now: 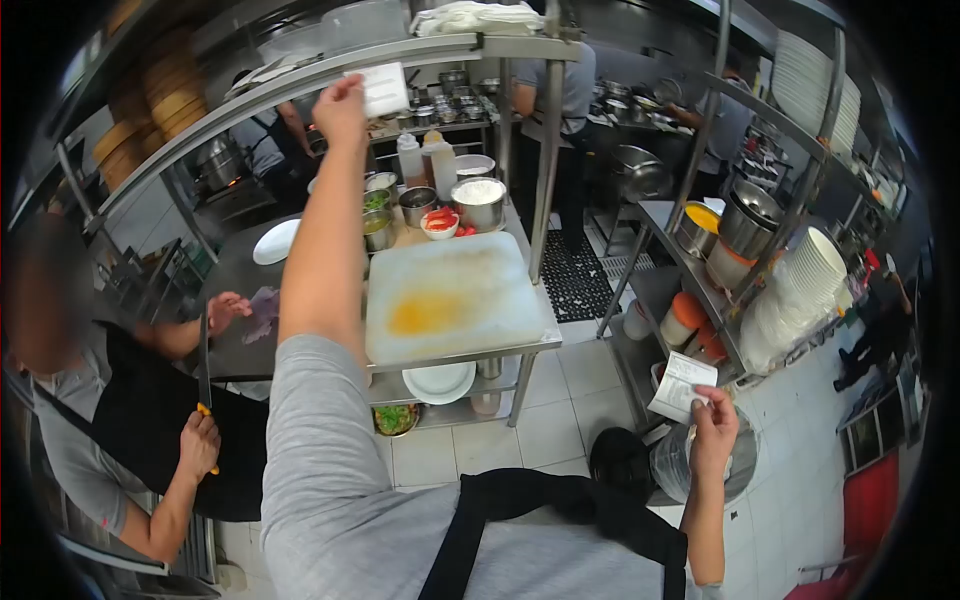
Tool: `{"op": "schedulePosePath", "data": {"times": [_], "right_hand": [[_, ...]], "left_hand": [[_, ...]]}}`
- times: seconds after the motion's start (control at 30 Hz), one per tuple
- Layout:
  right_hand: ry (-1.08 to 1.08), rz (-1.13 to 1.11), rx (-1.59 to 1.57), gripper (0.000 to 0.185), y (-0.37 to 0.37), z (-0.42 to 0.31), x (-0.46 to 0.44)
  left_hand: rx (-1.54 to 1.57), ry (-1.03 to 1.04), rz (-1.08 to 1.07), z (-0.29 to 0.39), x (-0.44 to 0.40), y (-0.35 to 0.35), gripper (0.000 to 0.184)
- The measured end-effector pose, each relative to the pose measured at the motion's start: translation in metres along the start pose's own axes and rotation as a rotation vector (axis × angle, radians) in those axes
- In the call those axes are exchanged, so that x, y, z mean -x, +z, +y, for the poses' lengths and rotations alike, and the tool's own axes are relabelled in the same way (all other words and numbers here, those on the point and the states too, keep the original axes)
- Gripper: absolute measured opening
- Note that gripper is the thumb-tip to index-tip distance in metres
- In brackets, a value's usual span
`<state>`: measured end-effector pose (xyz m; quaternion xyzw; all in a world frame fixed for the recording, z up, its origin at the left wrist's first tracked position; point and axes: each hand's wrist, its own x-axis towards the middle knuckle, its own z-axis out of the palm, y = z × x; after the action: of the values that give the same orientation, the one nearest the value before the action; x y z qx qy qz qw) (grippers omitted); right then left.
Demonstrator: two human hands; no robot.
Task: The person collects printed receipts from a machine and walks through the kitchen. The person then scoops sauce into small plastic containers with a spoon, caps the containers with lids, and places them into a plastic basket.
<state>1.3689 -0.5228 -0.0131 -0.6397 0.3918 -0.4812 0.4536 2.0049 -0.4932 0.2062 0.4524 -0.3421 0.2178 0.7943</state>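
Observation:
Raised at the upper left, my left hand [342, 104] pinches a white paper slip [383, 90] beside the overhead metal rail [290, 68]. My right hand [714, 420], low on the right, holds a printed paper slip [682, 386] between its fingers. Below my left hand lies a stained white cutting board [450, 297] on a metal table. Behind the board stand squeeze bottles [411, 158], a pot of white contents [479, 203] and a small bowl of red pieces [440, 222].
A co-worker [150, 400] at the left holds a knife [205, 370] with a yellow handle. Shelves with pots and stacked bowls [812, 262] stand at the right, above a lined bin [672, 462]. Other people work farther back. A plate [438, 381] sits under the table.

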Motion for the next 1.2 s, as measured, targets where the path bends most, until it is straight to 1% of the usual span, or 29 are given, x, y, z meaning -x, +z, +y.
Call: {"op": "schedulePosePath", "data": {"times": [0.03, 0.07, 0.1, 0.13, 0.17, 0.2, 0.23, 0.3, 0.37, 0.43, 0.47, 0.5, 0.53, 0.57, 0.6, 0.63, 0.7, 0.73, 0.8, 0.83, 0.9, 0.97, 1.03, 1.1, 1.17, 1.2], "right_hand": [[0.007, 0.031, 0.058, 0.023, -0.003, -0.003, 0.000], [-0.124, 0.089, 0.067, 0.023, -0.001, 0.001, -0.006], [-0.104, 0.107, 0.035, 0.024, -0.005, -0.002, -0.007], [-0.086, 0.143, 0.006, 0.029, -0.009, -0.013, -0.006], [-0.089, 0.174, -0.031, 0.033, -0.015, -0.021, -0.004], [-0.090, 0.206, -0.048, 0.034, -0.024, -0.026, 0.000], [-0.098, 0.234, -0.066, 0.034, -0.036, -0.028, 0.004], [-0.096, 0.233, -0.165, 0.034, -0.065, -0.022, 0.015], [-0.057, 0.279, -0.188, 0.034, -0.101, -0.013, 0.032], [-0.075, 0.355, -0.215, 0.035, -0.135, -0.015, 0.055], [-0.077, 0.377, -0.207, 0.035, -0.156, -0.014, 0.070], [-0.081, 0.395, -0.198, 0.035, -0.178, -0.013, 0.084], [-0.060, 0.414, -0.199, 0.035, -0.202, -0.011, 0.100], [-0.053, 0.459, -0.189, 0.035, -0.222, -0.016, 0.116], [-0.064, 0.463, -0.153, 0.035, -0.245, -0.014, 0.132], [-0.074, 0.467, -0.122, 0.034, -0.268, -0.011, 0.149], [0.007, 0.450, -0.021, 0.034, -0.315, -0.005, 0.182], [0.045, 0.439, 0.031, 0.034, -0.336, -0.003, 0.195], [0.148, 0.471, 0.022, 0.035, -0.378, -0.004, 0.224], [0.190, 0.478, 0.020, 0.036, -0.396, -0.004, 0.235], [0.095, 0.701, -0.433, 0.039, -0.431, 0.020, 0.253], [0.099, 0.759, -0.855, 0.037, -0.461, 0.038, 0.261], [0.163, 0.713, -0.719, 0.035, -0.487, 0.074, 0.271], [0.267, 0.760, -0.438, 0.025, -0.518, 0.104, 0.271], [0.151, 0.746, 0.042, 0.017, -0.551, 0.117, 0.257], [0.089, 0.732, 0.277, 0.014, -0.568, 0.121, 0.243]], "left_hand": [[-0.198, 0.065, 0.027, 0.009, -0.009, -0.001, 0.011], [-0.466, 0.184, 0.101, 0.029, -0.004, 0.000, 0.007], [-0.426, 0.156, 0.126, 0.024, -0.009, -0.002, 0.009], [-0.609, 0.253, 0.116, 0.011, -0.021, -0.007, 0.017], [-0.623, 0.133, 0.135, 0.036, 0.005, 0.002, 0.031], [-0.923, 0.364, 0.267, 0.023, 0.005, 0.002, 0.042], [-0.804, 0.345, 0.371, 0.029, 0.023, 0.014, 0.047], [-0.703, 0.511, 0.334, 0.050, 0.086, 0.049, 0.048], [-0.627, 0.672, 0.008, 0.061, 0.166, 0.093, 0.041], [0.086, -0.039, -0.608, 0.092, 0.288, 0.150, 0.030], [0.024, 0.136, -0.848, 0.097, 0.345, 0.174, 0.024], [0.313, -0.324, -1.099, 0.154, 0.416, 0.190, 0.022], [0.565, -0.644, -1.321, 0.201, 0.478, 0.202, 0.032], [0.688, -0.844, -1.565, 0.237, 0.534, 0.212, 0.046], [0.784, -1.041, -1.741, 0.269, 0.590, 0.222, 0.056], [0.826, -1.306, -1.876, 0.309, 0.637, 0.230, 0.056], [0.954, -1.718, -2.024, 0.372, 0.717, 0.247, 0.045], [0.986, -1.659, -2.005, 0.394, 0.743, 0.253, 0.039], [1.072, -1.530, -1.934, 0.435, 0.788, 0.275, 0.030], [1.055, -1.395, -1.948, 0.447, 0.803, 0.285, 0.026], [1.004, -1.103, -1.943, 0.462, 0.827, 0.299, 0.021], [0.986, -1.130, -1.868, 0.478, 0.854, 0.299, 0.016], [0.950, -1.018, -1.830, 0.482, 0.886, 0.300, 0.013], [0.783, -0.852, -1.892, 0.473, 0.918, 0.308, 0.010], [0.749, -0.889, -1.906, 0.455, 0.953, 0.322, 0.008], [0.739, -1.113, -1.886, 0.451, 0.963, 0.334, 0.007]]}}
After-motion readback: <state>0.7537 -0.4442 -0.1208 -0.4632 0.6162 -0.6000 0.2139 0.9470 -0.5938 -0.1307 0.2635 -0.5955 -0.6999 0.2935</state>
